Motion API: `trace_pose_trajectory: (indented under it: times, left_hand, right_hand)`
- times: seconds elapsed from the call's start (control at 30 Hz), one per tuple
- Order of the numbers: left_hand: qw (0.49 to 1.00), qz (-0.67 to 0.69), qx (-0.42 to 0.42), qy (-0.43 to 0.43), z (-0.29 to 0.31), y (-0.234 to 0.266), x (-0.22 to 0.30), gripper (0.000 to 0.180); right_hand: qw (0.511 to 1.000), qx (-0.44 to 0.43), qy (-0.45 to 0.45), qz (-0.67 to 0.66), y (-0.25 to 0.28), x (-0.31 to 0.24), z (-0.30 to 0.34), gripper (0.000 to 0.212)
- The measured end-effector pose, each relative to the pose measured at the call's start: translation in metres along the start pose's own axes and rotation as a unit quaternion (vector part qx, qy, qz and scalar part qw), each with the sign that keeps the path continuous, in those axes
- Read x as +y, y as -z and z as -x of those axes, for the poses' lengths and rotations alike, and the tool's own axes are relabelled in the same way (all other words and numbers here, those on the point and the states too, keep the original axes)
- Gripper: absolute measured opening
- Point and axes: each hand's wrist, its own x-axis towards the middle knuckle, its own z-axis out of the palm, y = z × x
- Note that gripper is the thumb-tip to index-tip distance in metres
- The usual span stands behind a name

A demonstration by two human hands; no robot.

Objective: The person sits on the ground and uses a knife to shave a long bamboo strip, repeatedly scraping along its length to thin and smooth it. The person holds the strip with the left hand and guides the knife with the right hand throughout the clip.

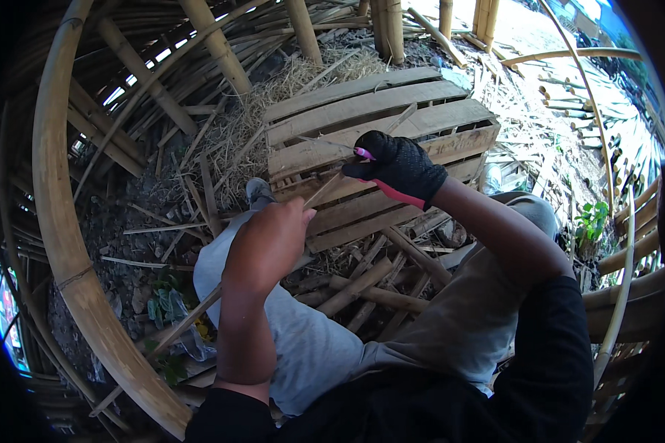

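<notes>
My left hand (267, 240), bare, is closed around a long thin bamboo strip (193, 314). The strip slants from the lower left, passes under my forearm and comes out past my fingers toward the right hand. On my right hand (400, 166) is a black glove with a pink-red edge. It is closed on a knife (326, 142) whose thin blade points left, with a bit of pink-purple handle showing at the fingers. The strip's far end meets the glove just below the knife; whether the glove grips it I cannot tell. Both hands are above a slatted wooden crate (362, 111).
A thick bent bamboo pole (74, 273) curves along my left side. Bamboo offcuts (362, 288) lie between my legs, and dry shavings (236, 148) are heaped beside the crate. Upright bamboo posts (303, 33) stand behind it. Cut bamboo poles (639, 199) are stacked at the right.
</notes>
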Motion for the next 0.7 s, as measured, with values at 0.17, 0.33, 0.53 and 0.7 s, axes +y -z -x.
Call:
trace_pose_trajectory:
  times: [0.17, 0.33, 0.53, 0.7]
  left_hand:
    - [0.999, 0.020, 0.016, -0.032, -0.010, -0.011, 0.017, 0.020]
    - [0.989, 0.042, 0.109, -0.089, -0.014, -0.016, 0.024, 0.028]
    - [0.935, 0.197, 0.182, -0.231, -0.002, 0.002, 0.033, 0.017]
    - [0.907, 0.284, -0.231, -0.210, 0.014, 0.015, 0.032, 0.022]
  right_hand:
    - [0.998, 0.047, -0.049, -0.009, 0.022, 0.009, -0.007, 0.043]
    - [0.994, 0.071, -0.076, -0.014, 0.053, 0.054, -0.019, 0.039]
    - [0.986, 0.094, -0.141, 0.012, 0.108, 0.112, -0.021, 0.033]
    - [0.976, 0.180, -0.119, -0.010, 0.160, 0.162, 0.009, 0.019]
